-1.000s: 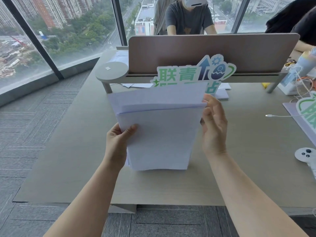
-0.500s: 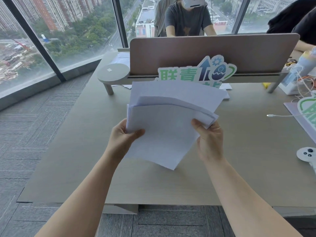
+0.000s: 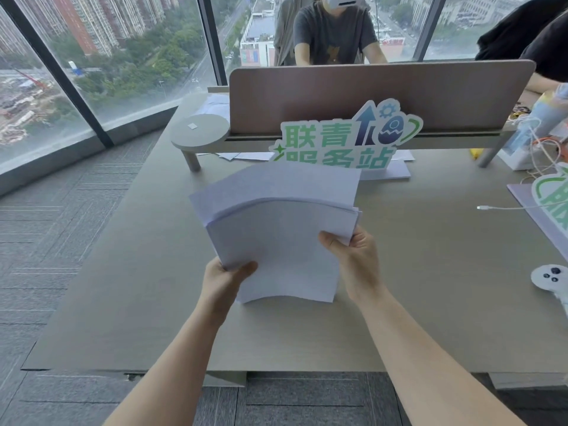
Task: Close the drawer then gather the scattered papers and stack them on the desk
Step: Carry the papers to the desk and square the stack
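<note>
Above the middle of the pale grey-brown wooden bench [image 3: 415,287], both hands hold a thick sheaf of white paper sheets [image 3: 276,229], its lower edge down near the surface and its top leaning away toward the green-and-white cut-out sign [image 3: 338,142] that stands before the brown divider panel [image 3: 368,93]. The left hand [image 3: 224,284] pinches the lower left corner, thumb on the near face; the right hand [image 3: 356,265] clasps the right edge higher up, thumb likewise across the front. Half a second ago the sheaf was skewed, one corner pointing down and the sheets fanned; now it has swung back toward square, the bottom edge lying roughly level, though the top sheets still arch and the upper edges are stepped. I judge that the gathering is largely done and the squaring-up is under way, with laying the pile flat still ahead. A few loose white sheets [image 3: 246,155] lie under the divider shelf, so some collecting may remain. No drawer is in view, so its state cannot be told.
</note>
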